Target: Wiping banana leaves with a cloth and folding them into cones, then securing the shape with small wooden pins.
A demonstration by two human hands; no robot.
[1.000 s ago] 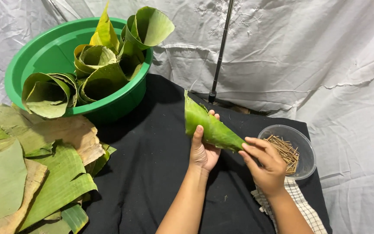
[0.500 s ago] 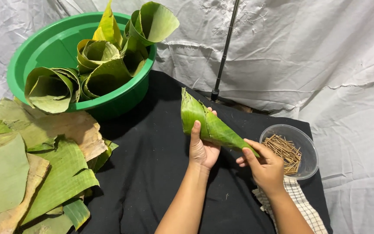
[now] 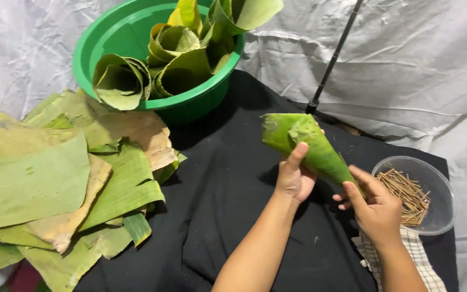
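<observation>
**A leaf cone held over the black cloth**

We see the left hand (image 3: 294,176) gripping a rolled green leaf cone (image 3: 305,145) about its middle, thumb up along the near face and fingers wrapped behind. The right hand (image 3: 375,208) pinches the cone's narrow tip, fingers closed on it. The cone slants with its wide mouth up and to the left, above the black cloth (image 3: 217,216), clear of everything else.

Just right of the right hand stands a clear plastic bowl (image 3: 439,186) of thin wooden sticks (image 3: 409,194), and a checked cloth (image 3: 412,259) lies under the right wrist. Behind, a green basin (image 3: 136,32) holds more rolled leaf cones (image 3: 179,54). To the left lies a stack of flat leaf pieces (image 3: 55,178). A thin black pole (image 3: 333,57) rises just behind the held cone. Crumpled white sheeting (image 3: 406,70) covers the background.
</observation>
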